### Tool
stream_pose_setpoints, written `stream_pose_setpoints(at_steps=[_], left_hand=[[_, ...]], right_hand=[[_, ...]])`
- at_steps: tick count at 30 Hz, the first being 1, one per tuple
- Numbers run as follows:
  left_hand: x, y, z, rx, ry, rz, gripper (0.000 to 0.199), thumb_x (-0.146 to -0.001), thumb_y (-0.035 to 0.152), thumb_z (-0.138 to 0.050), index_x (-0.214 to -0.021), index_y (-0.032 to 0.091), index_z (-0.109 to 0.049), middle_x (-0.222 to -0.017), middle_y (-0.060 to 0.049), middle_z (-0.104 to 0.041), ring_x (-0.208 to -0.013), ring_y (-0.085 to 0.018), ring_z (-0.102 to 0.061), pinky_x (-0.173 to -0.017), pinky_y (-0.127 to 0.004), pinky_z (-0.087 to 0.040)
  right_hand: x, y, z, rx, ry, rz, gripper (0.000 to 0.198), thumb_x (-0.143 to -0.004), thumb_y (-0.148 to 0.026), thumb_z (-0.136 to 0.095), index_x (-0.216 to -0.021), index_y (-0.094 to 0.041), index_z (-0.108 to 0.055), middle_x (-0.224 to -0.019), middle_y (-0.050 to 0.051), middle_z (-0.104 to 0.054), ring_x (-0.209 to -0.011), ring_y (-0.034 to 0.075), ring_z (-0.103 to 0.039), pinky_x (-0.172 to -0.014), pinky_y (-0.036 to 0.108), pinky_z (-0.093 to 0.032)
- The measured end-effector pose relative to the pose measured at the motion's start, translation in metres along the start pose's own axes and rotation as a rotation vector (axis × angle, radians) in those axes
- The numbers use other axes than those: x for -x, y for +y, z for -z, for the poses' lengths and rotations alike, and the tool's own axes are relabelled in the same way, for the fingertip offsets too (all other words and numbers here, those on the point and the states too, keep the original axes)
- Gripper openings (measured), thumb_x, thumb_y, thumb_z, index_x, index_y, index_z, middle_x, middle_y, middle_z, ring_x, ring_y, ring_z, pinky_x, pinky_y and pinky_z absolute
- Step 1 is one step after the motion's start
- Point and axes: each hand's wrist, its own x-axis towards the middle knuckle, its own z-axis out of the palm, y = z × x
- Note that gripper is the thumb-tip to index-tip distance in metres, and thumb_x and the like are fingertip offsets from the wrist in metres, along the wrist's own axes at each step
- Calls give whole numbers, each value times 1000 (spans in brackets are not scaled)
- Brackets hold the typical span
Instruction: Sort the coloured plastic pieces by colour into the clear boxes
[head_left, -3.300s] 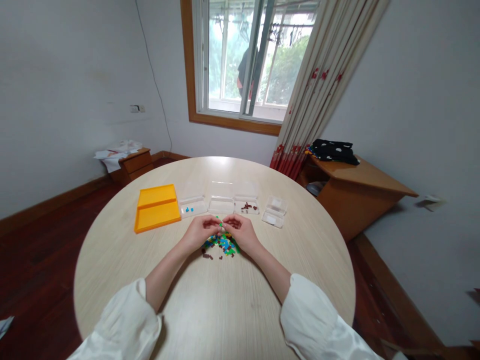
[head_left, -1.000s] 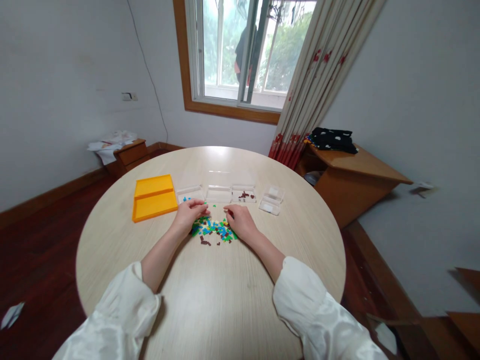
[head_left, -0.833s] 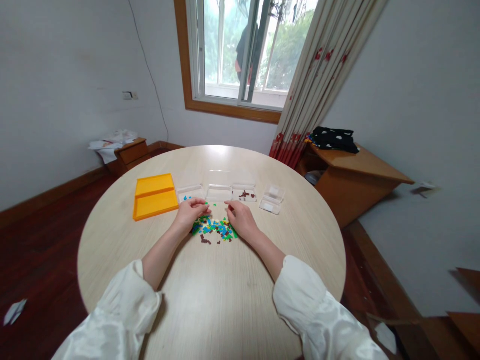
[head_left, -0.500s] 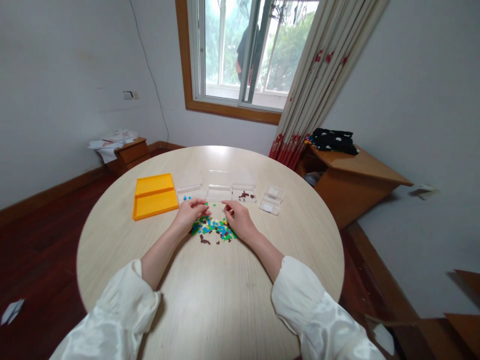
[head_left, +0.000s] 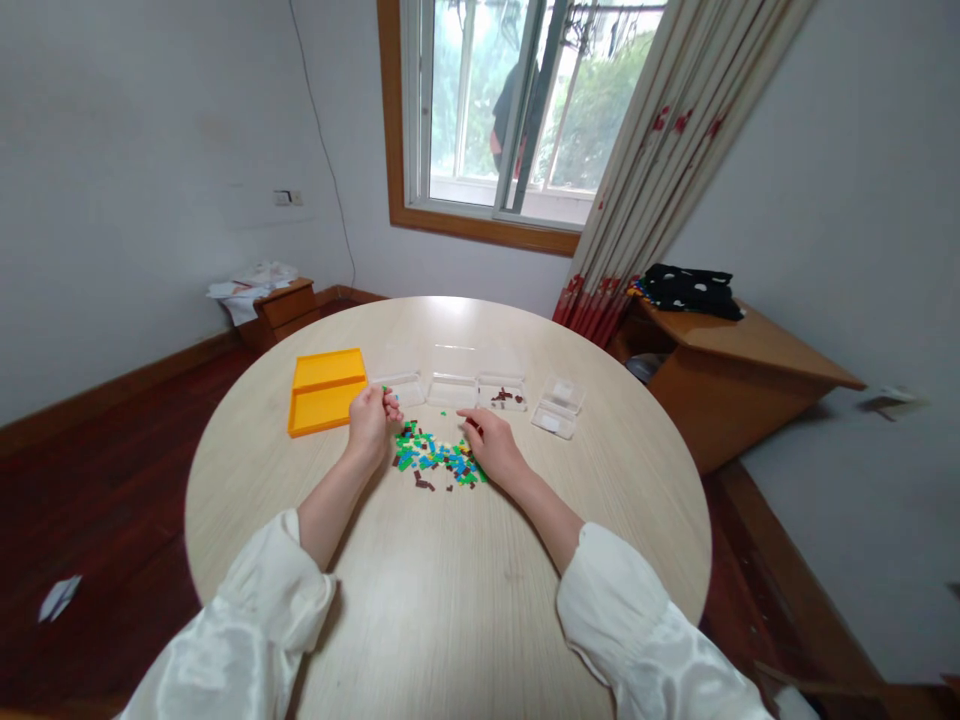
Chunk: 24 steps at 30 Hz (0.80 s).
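Note:
Small toy building bricks (head_left: pixel 431 458) in green, blue, brown and yellow lie in a loose pile on the table. My left hand (head_left: pixel 369 425) is raised at the pile's left side, fingers curled in; a small green brick (head_left: pixel 385 389) shows at its fingertips. On the right edge of the pile rests my right hand (head_left: pixel 493 445), index finger stretched out and the others bent. A dark bit shows beneath those fingers, but I see nothing gripped. Behind the pile stand open clear boxes: the left box (head_left: pixel 411 390) is partly covered by my left hand, the middle box (head_left: pixel 453 390) and the right box (head_left: pixel 517 405) with brown bricks.
An open yellow case (head_left: pixel 328 380) lies at the left of the round table (head_left: pixel 420 590). A smaller clear box (head_left: pixel 556 420) sits to the right. Beyond the table are a wooden cabinet (head_left: pixel 757 350), a curtain and a window with a person outside.
My left hand has moved from above the pile toward the left clear box and turned, fingers curling. My right hand stays by the pile's right edge. The whole view has shifted slightly.

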Motion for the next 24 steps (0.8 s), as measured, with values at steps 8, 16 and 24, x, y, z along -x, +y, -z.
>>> stream_pose_setpoints(at_steps=[8, 16, 24], left_hand=[[-18, 17, 14, 160, 271, -32, 14, -86, 11, -32, -76, 19, -38, -48, 8, -45, -35, -5, -37, -50, -20, -44], [-29, 20, 27, 227, 390, -22, 12, -90, 20, -35, -78, 21, -37, -53, 8, -45, -38, -5, -40, -54, -20, -44], [-30, 18, 29, 191, 361, -60, 8, -85, 23, -45, -77, 21, -41, -49, 9, -44, -37, -4, -39, -52, -18, -44]], right_hand=[[1, -7, 3, -11, -46, -58, 22, -83, -17, -51, -97, -15, -67, -83, 7, -69, -76, 17, -62, -75, 30, -48], [1, -8, 2, -19, -67, -72, 20, -83, -20, -51, -92, -16, -68, -87, 7, -71, -75, 16, -63, -75, 29, -48], [1, -5, 1, -25, -50, -47, 18, -79, -19, -55, -92, -15, -68, -69, 2, -64, -62, 13, -57, -65, 27, -47]])
